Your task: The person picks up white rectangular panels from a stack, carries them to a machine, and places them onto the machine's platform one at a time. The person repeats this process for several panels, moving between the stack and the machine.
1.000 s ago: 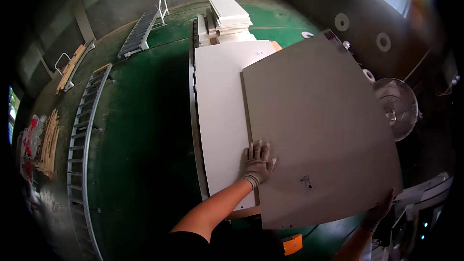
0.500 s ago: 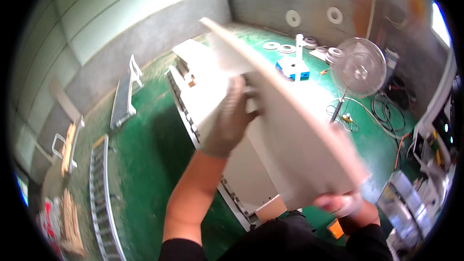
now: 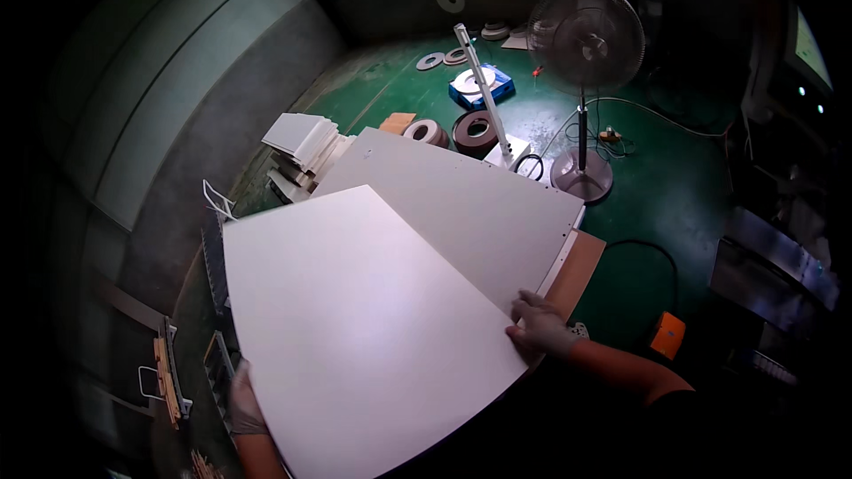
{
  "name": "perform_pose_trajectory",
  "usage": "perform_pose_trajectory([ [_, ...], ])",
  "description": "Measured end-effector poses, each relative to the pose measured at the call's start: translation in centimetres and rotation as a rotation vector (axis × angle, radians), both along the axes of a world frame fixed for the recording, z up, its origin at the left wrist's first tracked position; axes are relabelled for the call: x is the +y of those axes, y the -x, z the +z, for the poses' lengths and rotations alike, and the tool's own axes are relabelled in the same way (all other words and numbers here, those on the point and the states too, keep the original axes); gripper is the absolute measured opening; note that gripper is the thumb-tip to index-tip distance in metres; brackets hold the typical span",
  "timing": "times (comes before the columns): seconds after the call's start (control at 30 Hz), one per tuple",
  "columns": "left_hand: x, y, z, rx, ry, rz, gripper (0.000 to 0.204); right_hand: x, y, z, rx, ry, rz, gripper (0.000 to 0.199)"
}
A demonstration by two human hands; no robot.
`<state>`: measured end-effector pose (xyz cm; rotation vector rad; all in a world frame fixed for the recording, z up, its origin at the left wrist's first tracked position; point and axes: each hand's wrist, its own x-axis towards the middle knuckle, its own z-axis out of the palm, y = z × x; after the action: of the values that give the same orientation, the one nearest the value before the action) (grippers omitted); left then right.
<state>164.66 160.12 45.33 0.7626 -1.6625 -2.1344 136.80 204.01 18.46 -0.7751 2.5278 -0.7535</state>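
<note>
While both gloved hands hold it by opposite edges, the large white panel (image 3: 355,337) lies flat between them, its top face bare. The right hand (image 3: 537,326) grips the panel's right corner, fingers curled over the edge. The left hand (image 3: 244,404) is at the panel's lower left edge, mostly hidden beneath it, so whether its fingers are closed around the edge cannot be told. Just beyond the right hand, a second white panel (image 3: 470,204) lies under the held one and reaches away from the person, small holes along its far edge. Right beside the right hand, a brown board (image 3: 577,270) shows from under that stack. Farther out past the right hand stands a pedestal fan (image 3: 586,40) on the green floor (image 3: 683,204), with rolls of edge tape (image 3: 475,131) near it. Well beyond the left hand sits a pile of smaller white boards (image 3: 302,137).
</note>
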Motion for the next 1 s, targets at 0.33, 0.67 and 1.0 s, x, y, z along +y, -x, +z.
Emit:
perform_pose_trajectory([
  [0.33, 0.5, -6.0, -31.4, -0.486, -0.539, 0.281, 0.061, 5.6, 0.0, 0.9, -0.074, 0.158, -0.295, 0.060],
  [0.67, 10.4, 7.3, -26.2, -0.844, 0.097, -0.013, 0.047, 8.2, 13.1, -8.3, 0.108, 0.673, -0.689, 0.040],
  [1.0, 17.5, 24.7, -24.9, -0.326, 1.511, -0.708, 0.051, 10.2, 25.1, -6.1, -0.034, 0.852, -0.838, 0.046],
])
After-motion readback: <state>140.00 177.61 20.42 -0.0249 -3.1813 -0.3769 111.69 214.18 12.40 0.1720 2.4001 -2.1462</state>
